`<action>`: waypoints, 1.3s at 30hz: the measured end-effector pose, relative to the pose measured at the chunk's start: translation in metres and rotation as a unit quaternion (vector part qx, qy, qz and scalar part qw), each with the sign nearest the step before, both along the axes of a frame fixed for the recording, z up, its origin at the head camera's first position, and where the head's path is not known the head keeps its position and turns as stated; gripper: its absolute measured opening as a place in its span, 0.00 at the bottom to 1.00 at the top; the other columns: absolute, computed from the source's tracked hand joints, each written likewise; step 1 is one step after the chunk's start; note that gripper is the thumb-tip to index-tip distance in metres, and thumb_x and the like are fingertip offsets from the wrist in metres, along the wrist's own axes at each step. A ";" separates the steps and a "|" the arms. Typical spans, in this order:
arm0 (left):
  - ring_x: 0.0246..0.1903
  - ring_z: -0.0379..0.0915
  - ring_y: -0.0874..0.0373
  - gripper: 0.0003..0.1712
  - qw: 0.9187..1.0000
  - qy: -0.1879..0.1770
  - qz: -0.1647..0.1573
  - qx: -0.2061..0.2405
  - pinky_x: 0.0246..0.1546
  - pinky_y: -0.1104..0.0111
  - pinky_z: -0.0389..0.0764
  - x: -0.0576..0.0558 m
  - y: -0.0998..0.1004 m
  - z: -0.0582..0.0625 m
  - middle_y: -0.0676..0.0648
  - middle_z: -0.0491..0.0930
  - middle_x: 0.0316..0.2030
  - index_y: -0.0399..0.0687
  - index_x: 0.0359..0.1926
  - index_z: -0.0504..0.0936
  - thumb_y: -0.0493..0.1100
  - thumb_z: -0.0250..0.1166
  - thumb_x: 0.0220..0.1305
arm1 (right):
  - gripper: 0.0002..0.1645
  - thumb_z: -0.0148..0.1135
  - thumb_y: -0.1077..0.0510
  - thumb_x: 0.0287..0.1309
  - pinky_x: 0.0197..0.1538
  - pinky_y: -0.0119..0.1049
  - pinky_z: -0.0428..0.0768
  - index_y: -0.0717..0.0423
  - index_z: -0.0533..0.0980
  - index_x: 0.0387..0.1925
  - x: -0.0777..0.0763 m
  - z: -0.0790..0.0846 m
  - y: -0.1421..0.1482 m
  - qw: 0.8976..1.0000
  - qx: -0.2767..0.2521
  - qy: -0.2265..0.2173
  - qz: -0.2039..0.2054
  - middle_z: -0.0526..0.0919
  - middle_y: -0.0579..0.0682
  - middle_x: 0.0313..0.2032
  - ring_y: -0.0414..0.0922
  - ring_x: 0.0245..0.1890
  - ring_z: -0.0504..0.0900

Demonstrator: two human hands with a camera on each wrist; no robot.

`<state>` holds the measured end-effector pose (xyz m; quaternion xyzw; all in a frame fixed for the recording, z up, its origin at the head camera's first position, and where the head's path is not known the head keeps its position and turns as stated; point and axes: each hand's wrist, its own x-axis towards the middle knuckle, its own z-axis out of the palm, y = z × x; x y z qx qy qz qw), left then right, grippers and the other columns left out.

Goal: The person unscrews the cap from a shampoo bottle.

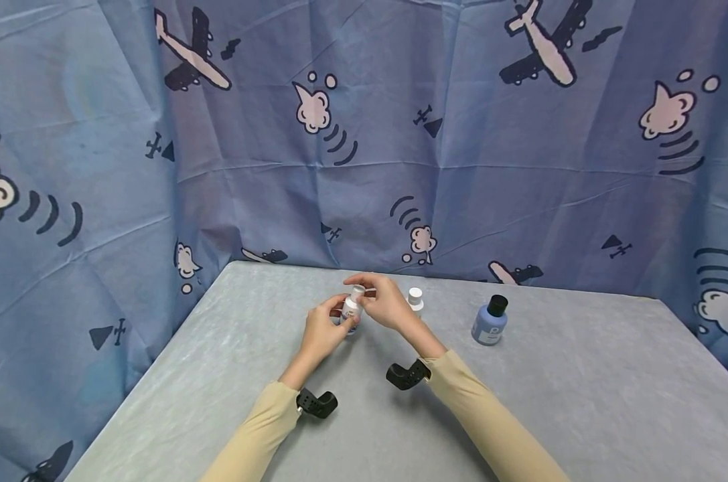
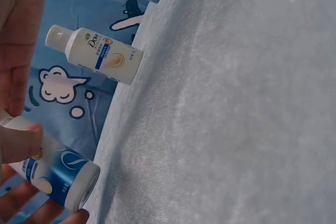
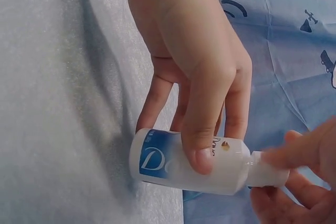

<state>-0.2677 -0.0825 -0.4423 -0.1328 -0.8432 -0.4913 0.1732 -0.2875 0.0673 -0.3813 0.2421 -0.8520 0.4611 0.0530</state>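
Observation:
My left hand (image 1: 323,333) holds a small white bottle (image 1: 351,309) with a blue label around its body, thumb on one side and fingers on the other. In the left wrist view the underside of this bottle (image 2: 84,188) shows. With thumb and fingers, my right hand (image 1: 389,306) pinches the white cap (image 3: 264,178) at the bottle's top. The cap still sits on the neck, and fingers cover part of it. Just behind the right hand stands a second white bottle (image 1: 414,300), partly hidden by that hand in the head view.
A blue bottle (image 1: 489,327) with a black cap stands upright to the right on the pale cloth-covered table (image 1: 580,388). Behind the table hangs a blue curtain (image 1: 364,181) printed with planes and clouds. Each wrist wears a black band with a camera mount (image 1: 407,376).

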 end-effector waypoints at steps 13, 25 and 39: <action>0.35 0.83 0.52 0.26 0.998 0.007 0.062 0.013 0.38 0.60 0.82 0.001 0.002 0.000 0.44 0.87 0.35 0.45 0.46 0.84 0.39 0.79 0.41 | 0.18 0.71 0.53 0.51 0.39 0.38 0.82 0.57 0.80 0.42 0.003 -0.001 -0.001 0.994 0.029 0.007 -0.108 0.83 0.53 0.39 0.48 0.37 0.85; 0.36 0.82 0.52 0.23 0.999 0.007 0.038 0.010 0.37 0.61 0.81 0.000 0.002 -0.002 0.44 0.86 0.35 0.46 0.48 0.83 0.38 0.75 0.47 | 0.12 0.72 0.58 0.50 0.35 0.33 0.81 0.57 0.83 0.38 0.001 0.002 -0.001 0.993 0.036 0.015 -0.108 0.86 0.53 0.38 0.47 0.34 0.85; 0.34 0.84 0.51 0.23 0.999 0.025 -0.033 -0.010 0.35 0.63 0.83 -0.004 -0.001 -0.005 0.39 0.86 0.37 0.37 0.51 0.80 0.37 0.70 0.52 | 0.13 0.64 0.69 0.52 0.46 0.36 0.84 0.59 0.83 0.40 0.003 0.002 0.004 0.999 0.018 0.013 -0.050 0.84 0.56 0.43 0.51 0.42 0.85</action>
